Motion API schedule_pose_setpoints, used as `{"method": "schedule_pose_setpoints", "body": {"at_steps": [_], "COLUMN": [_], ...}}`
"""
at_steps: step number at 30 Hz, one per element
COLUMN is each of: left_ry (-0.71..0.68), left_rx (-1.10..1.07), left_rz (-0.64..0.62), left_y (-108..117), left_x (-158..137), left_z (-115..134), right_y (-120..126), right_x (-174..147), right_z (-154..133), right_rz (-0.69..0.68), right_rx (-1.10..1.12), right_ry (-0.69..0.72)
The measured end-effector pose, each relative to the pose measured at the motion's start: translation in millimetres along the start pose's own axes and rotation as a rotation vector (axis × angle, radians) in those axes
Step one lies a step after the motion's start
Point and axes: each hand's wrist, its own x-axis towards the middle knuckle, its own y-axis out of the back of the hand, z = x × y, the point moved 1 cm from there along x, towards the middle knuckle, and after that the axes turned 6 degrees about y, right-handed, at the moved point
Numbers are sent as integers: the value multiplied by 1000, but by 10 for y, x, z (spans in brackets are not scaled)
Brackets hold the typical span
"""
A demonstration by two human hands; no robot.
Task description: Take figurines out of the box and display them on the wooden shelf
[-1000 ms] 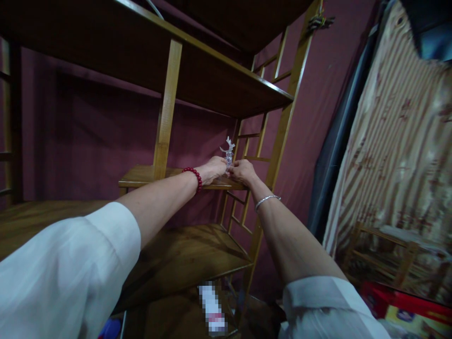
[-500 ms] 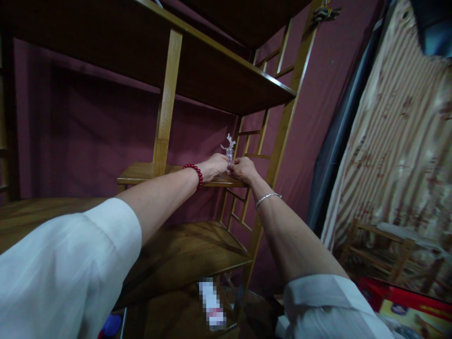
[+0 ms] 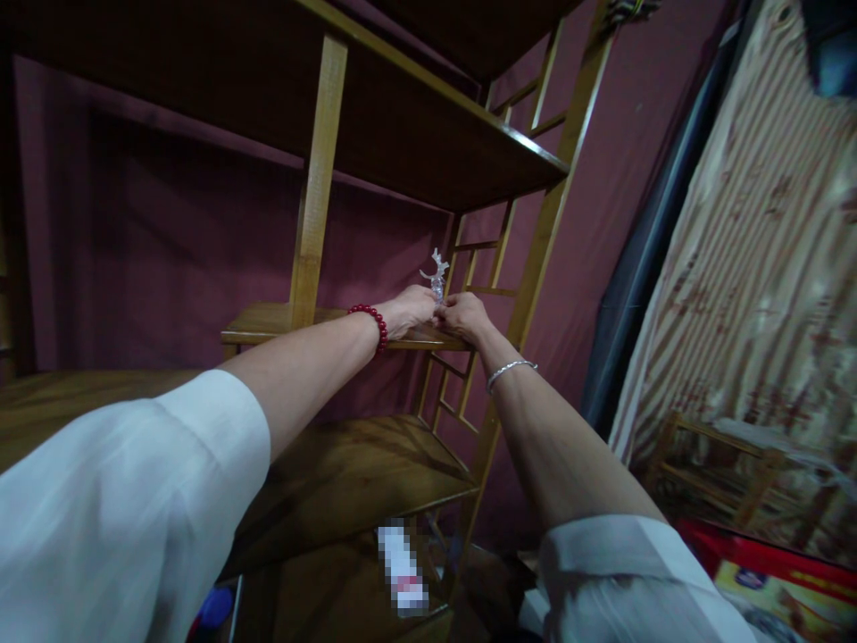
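Observation:
A clear, glittery figurine with antler-like branches (image 3: pixel 437 268) stands upright over the small wooden shelf (image 3: pixel 258 323), toward its right end. My left hand (image 3: pixel 411 308), with a red bead bracelet at the wrist, is closed on the figurine's left side. From the right, my right hand (image 3: pixel 463 316) pinches its lower part; a silver bangle circles that wrist. Both hands are just above the shelf board, and they hide the figurine's base. Whether the base touches the wood I cannot tell.
An upright post (image 3: pixel 317 179) rises left of my hands, with a wide upper shelf (image 3: pixel 461 143) overhead. Lattice side bars (image 3: pixel 477 243) stand close on the right. Below are a lower shelf board (image 3: pixel 375 464) and a blurred white package (image 3: pixel 403 567). A striped curtain (image 3: pixel 729 268) hangs at right.
The camera view has shifted slightly. Both hands remain on the figurine at the same spot on the small shelf, with hardly any movement.

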Motion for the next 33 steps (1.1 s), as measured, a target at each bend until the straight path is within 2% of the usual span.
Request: {"method": "schedule_pose_setpoints", "body": {"at_steps": [9, 15, 23, 33], "left_ry": [-4, 7, -4, 7], "left_rx": [-27, -48, -36, -70], "left_rz": [6, 29, 15, 7], "left_y": [-1, 3, 3, 3], "left_x": [31, 6, 48, 28], "left_z": [-4, 7, -17, -10], "right_y": [-96, -82, -174, -181], "right_x": [128, 130, 182, 179], "right_z": [131, 138, 203, 181], "right_rz": [-4, 0, -7, -22], "right_rx": [87, 56, 215, 291], "right_ry": [2, 13, -39, -72]}}
